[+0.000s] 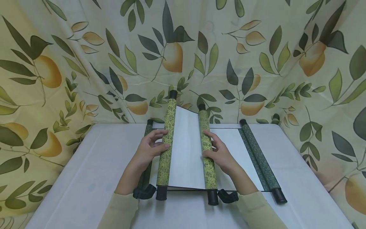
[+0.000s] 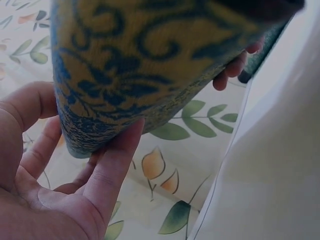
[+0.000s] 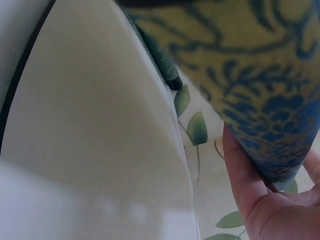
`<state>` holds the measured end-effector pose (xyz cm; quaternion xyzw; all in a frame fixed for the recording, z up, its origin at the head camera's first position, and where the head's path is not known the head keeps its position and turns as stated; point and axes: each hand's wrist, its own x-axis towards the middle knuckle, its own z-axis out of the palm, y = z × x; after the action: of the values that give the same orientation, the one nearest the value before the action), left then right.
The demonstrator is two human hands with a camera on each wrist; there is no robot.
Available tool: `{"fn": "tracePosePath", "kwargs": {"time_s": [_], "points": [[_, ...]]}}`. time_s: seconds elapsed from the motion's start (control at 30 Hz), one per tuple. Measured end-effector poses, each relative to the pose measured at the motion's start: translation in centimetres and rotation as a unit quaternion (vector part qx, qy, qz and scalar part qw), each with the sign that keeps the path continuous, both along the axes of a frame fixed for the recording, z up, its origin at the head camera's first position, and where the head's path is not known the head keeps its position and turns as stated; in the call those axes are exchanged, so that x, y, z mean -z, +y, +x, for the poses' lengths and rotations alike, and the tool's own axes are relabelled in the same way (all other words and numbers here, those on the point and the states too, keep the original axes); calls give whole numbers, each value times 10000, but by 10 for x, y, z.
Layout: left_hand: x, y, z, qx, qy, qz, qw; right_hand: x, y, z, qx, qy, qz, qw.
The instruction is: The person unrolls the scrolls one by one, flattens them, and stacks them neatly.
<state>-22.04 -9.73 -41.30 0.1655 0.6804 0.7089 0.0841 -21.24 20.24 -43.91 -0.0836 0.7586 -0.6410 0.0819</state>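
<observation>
A partly unrolled scroll (image 1: 187, 149), its two rolls covered in yellow-green patterned cloth with black end knobs, is held up above the table. My left hand (image 1: 148, 148) grips the left roll (image 1: 166, 146) between thumb and fingers. Around the right roll (image 1: 208, 149) curl the fingers and thumb of my right hand (image 1: 221, 154). White paper spans the gap between the rolls. In both wrist views the cloth shows a blue floral pattern on yellow. Beneath it lies a second scroll, with white paper (image 1: 233, 149) and dark green rolls, partly hidden.
The second scroll's right dark green roll (image 1: 261, 159) slants along the table's right side; its left one (image 1: 146, 171) is partly behind my left hand. A white cloth covers the table (image 1: 85, 171). A curtain (image 1: 200, 57) with leaves and orange fruit hangs behind and at both sides.
</observation>
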Motion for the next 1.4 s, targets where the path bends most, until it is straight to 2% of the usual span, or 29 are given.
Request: {"fn": "tracePosePath", "kwargs": {"time_s": [0.5,0.9,1.17,1.4], "points": [[-1,-2,0,40,60,64,10000,-2,2,0,-60,13,107,9999],[0,-4,1,-57,100,-78,9999,0,1,-1,-25,3,44,10000],[-2,-6,2,-135,-86,-250,9996,0,1,1,113,-72,88,9999],[-2,-6,1,-121,72,-210,9997,1,1,1,79,-24,52,10000]]}}
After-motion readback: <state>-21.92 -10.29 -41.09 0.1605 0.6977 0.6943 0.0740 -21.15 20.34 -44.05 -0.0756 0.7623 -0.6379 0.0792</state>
